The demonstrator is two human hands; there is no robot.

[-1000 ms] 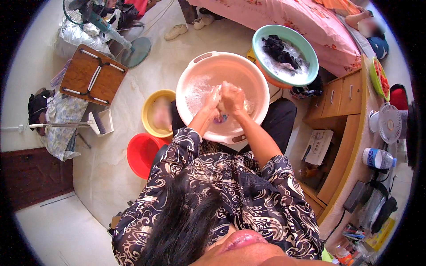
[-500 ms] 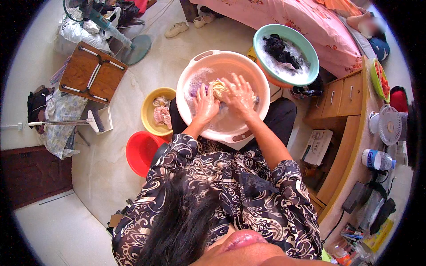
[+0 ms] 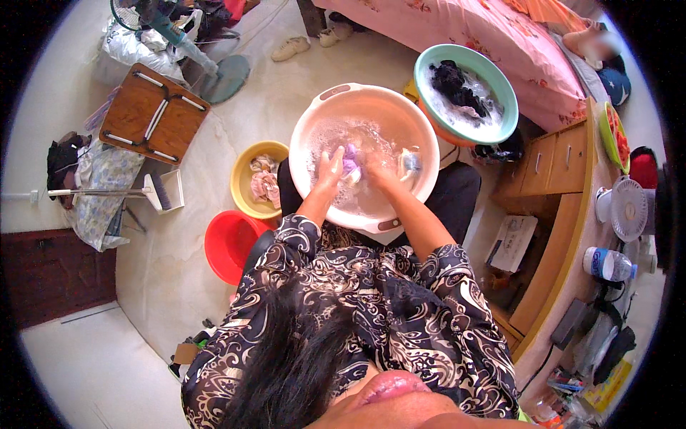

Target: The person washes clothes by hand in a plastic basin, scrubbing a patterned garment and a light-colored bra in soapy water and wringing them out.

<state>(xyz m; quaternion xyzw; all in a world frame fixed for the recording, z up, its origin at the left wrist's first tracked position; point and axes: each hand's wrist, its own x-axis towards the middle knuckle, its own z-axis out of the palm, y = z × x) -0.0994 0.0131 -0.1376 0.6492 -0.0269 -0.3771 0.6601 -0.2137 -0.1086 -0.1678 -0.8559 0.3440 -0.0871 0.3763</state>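
A pale pink basin (image 3: 304,136) of soapy water sits over my lap, between my knees. Both hands are down in it. My left hand (image 3: 330,171) is closed against a wet purple-and-white cloth (image 3: 351,164), its fingers partly showing. Just right of that cloth, my right hand (image 3: 379,171) is in splashing water; water and blur hide its fingers. A blue and yellowish piece of cloth (image 3: 409,163) floats by the basin's right wall, apart from the hands.
On the left stand a yellow basin (image 3: 241,196) with pink clothes and a red bucket (image 3: 227,254). A teal basin (image 3: 506,96) of dark clothes in suds is at the right, before a bed (image 3: 443,28). A wooden desk (image 3: 550,214) borders the right side.
My hands have gone from lying spread on the cloth to working lower in the water, stirring up splashes. The yellowish cloth has drifted right; the purple cloth now shows between the hands.
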